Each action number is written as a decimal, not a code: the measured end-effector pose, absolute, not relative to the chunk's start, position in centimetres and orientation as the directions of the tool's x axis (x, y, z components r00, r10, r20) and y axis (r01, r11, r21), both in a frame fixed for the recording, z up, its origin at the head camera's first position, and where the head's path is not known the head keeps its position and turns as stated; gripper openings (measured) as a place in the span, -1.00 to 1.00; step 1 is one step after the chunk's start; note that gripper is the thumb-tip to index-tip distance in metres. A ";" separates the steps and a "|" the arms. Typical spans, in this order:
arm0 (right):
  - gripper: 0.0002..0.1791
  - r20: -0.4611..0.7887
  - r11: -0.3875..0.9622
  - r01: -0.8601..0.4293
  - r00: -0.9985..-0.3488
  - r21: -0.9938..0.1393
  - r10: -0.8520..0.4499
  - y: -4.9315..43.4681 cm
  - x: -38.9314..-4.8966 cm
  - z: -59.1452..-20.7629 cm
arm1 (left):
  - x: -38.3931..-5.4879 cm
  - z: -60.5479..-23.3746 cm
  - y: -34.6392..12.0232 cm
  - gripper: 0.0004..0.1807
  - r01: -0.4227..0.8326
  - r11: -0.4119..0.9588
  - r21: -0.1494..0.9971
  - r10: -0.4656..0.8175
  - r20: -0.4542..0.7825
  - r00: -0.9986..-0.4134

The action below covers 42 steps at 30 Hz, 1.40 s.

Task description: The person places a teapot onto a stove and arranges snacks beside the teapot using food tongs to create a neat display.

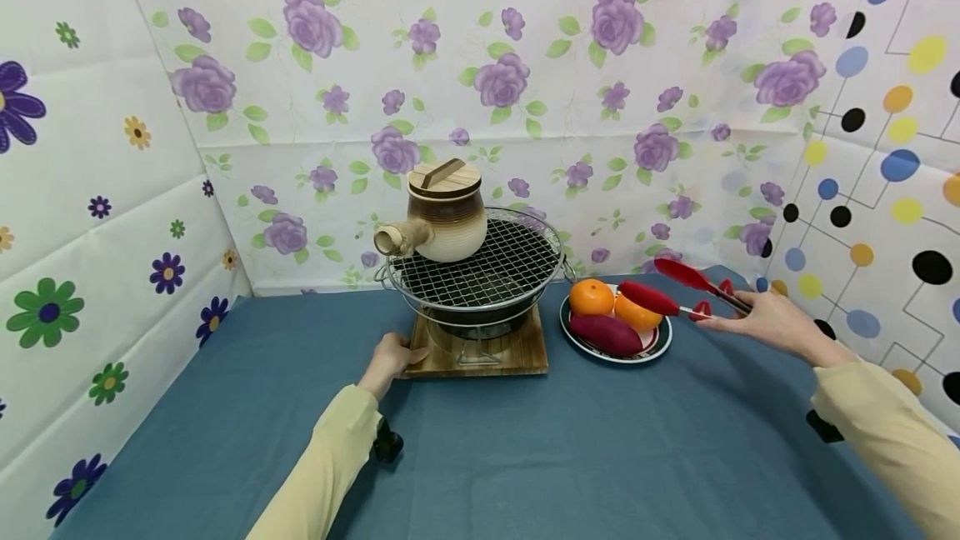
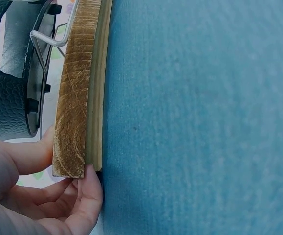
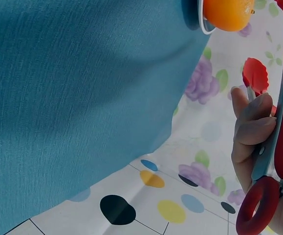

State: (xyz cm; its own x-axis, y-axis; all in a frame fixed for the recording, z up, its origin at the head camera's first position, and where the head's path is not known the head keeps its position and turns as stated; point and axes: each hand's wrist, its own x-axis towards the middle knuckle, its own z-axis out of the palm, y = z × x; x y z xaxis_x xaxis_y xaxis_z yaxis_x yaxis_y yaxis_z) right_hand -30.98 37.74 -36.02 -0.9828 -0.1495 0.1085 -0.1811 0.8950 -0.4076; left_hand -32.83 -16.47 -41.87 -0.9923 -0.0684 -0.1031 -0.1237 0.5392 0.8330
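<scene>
At the near left corner of a square wooden board, my left hand grips the edge. In the left wrist view the thumb lies along the top of the board and the fingers curl against its underside. A round tabletop grill with a wire mesh stands on this board. My right hand holds red-tipped tongs, their two arms spread apart. The lower tip overlaps the oranges on a plate; a purple sweet potato lies in front of them.
A brown and cream clay pot with a wooden lid and a side handle sits on the left part of the mesh. Blue cloth covers the table. Patterned sheets hang behind and on both sides.
</scene>
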 end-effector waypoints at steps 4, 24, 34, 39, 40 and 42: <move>-0.22 0.104 0.897 -0.188 -0.982 -0.400 -0.160 37.6 -30.9 -36.0 | -32.8 -41.8 -16.4 -0.45 -0.126 0.544 0.829 -0.074 -0.102 -0.992; 0.00 0.094 0.888 -0.204 -0.979 -0.412 -0.182 37.6 -30.8 -36.7 | -33.2 -42.2 -16.5 -0.48 -0.154 0.515 0.843 -0.081 -0.131 -0.988; 0.06 0.069 0.896 -0.193 -0.981 -0.399 -0.180 37.7 -30.7 -37.1 | -33.3 -42.3 -16.5 -0.50 -0.149 0.519 0.842 -0.080 -0.126 -0.989; 0.05 0.057 0.898 -0.188 -0.982 -0.398 -0.180 37.6 -30.5 -37.0 | -33.2 -42.3 -16.5 -0.55 -0.145 0.517 0.844 -0.082 -0.120 -0.989; 0.05 0.059 0.898 -0.191 -0.981 -0.396 -0.182 37.6 -30.5 -37.0 | -33.2 -42.2 -16.5 -0.56 -0.145 0.517 0.844 -0.083 -0.120 -0.989; 0.05 0.058 0.899 -0.195 -0.981 -0.391 -0.188 37.6 -30.5 -37.1 | -33.1 -42.2 -16.5 -0.57 -0.146 0.517 0.843 -0.084 -0.120 -0.989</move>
State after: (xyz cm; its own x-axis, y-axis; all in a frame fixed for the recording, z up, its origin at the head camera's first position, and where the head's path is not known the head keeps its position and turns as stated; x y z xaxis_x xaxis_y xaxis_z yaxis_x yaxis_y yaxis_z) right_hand -30.45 37.62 -37.07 -0.9805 -0.1876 0.0580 -0.1952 0.8993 -0.3914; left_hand -33.11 -16.47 -42.20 -0.9893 -0.0836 -0.1196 -0.1457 0.5173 0.8433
